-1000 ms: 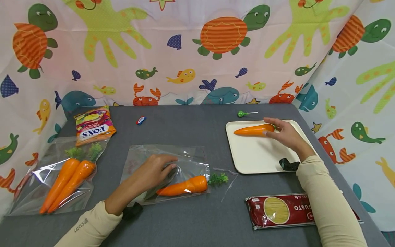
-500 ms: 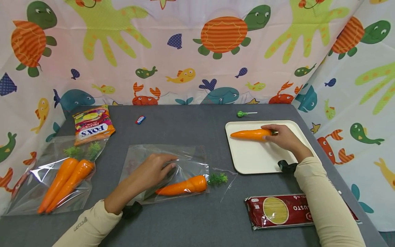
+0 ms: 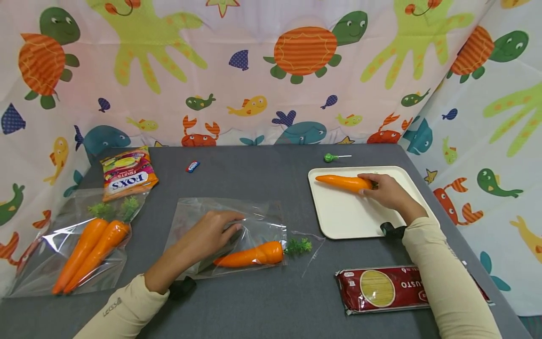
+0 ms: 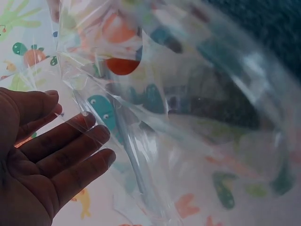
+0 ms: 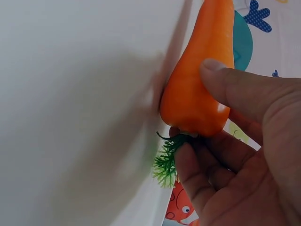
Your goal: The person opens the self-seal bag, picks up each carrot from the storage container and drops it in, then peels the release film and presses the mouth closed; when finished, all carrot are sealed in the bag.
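Note:
My left hand (image 3: 211, 233) lies flat on a clear plastic bag (image 3: 258, 221) in the middle of the grey table, its fingers straight. An orange toy carrot (image 3: 250, 256) lies inside the bag with its green top sticking out of the mouth. The left wrist view shows the open palm (image 4: 47, 155) against the crinkled plastic (image 4: 188, 117). My right hand (image 3: 387, 190) grips the thick end of a second toy carrot (image 3: 338, 182) on the white tray (image 3: 351, 216). In the right wrist view, thumb and fingers (image 5: 249, 155) wrap that carrot (image 5: 197, 89) just above its green leaves (image 5: 167, 160).
At the left lies another clear bag (image 3: 84, 245) holding two carrots, with a Fox's candy packet (image 3: 129, 176) behind it. A small wrapped sweet (image 3: 193, 165) and a green lollipop (image 3: 332, 157) lie near the back. A red pasta pack (image 3: 389, 288) sits front right. Printed cloth walls stand behind and right.
My right hand has closed round the carrot's thick end, and the carrot has shifted slightly left and back on the tray. The left hand has stayed on the bag.

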`<act>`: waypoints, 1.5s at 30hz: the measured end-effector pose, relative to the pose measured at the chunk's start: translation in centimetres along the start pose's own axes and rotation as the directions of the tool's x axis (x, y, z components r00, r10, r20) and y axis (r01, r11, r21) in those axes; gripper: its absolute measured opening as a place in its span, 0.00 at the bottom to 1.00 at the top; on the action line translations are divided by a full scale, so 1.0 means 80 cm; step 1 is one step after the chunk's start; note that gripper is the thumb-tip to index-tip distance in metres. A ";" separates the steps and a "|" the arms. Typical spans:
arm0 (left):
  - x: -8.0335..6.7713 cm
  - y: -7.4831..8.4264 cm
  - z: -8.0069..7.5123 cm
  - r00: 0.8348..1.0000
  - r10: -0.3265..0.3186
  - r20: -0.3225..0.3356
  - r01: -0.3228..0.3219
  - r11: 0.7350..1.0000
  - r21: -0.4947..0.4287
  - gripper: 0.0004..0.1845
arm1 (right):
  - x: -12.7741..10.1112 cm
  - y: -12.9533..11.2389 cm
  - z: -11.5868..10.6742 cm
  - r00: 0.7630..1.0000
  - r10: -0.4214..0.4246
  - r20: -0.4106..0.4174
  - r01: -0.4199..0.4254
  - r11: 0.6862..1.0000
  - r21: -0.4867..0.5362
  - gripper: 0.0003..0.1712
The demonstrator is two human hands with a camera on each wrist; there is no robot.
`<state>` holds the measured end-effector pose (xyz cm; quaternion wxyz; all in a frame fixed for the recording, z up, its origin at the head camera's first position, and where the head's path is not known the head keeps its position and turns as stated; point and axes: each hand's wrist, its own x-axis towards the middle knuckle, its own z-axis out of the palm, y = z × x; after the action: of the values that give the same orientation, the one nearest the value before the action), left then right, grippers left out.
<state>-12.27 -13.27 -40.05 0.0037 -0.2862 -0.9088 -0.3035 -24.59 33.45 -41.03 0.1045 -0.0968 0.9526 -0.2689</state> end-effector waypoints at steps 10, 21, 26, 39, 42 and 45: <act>0.000 -0.002 0.001 1.000 -0.015 0.013 0.015 1.000 0.003 0.14 | -0.008 -0.017 0.003 1.000 -0.031 0.000 0.031 0.999 -0.032 0.29; 0.001 -0.002 0.003 0.999 0.031 -0.012 -0.031 0.999 0.018 0.13 | -0.026 -0.030 0.012 0.990 -0.139 -0.038 0.138 0.990 -0.013 0.27; 0.001 -0.004 0.005 0.999 0.037 -0.011 -0.037 0.999 0.001 0.13 | -0.033 -0.040 0.020 0.982 -0.188 -0.024 0.188 0.982 0.008 0.27; 0.007 -0.002 0.007 0.999 0.054 0.000 -0.054 0.998 0.016 0.13 | -0.052 -0.078 0.018 0.966 -0.257 0.016 0.257 0.966 0.015 0.26; 0.008 0.000 0.006 0.999 0.043 0.002 -0.043 0.999 0.020 0.13 | -0.057 -0.089 0.016 0.962 -0.273 0.032 0.272 0.962 0.017 0.26; 0.008 0.001 0.005 0.999 0.037 0.008 -0.037 0.999 0.022 0.13 | -0.062 -0.097 0.016 0.957 -0.287 0.032 0.286 0.958 0.016 0.26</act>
<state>-12.74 -12.65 -40.25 0.0090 -0.3041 -0.9067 -0.2922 -18.51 27.53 -37.28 0.0812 -0.2377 0.9251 -0.2849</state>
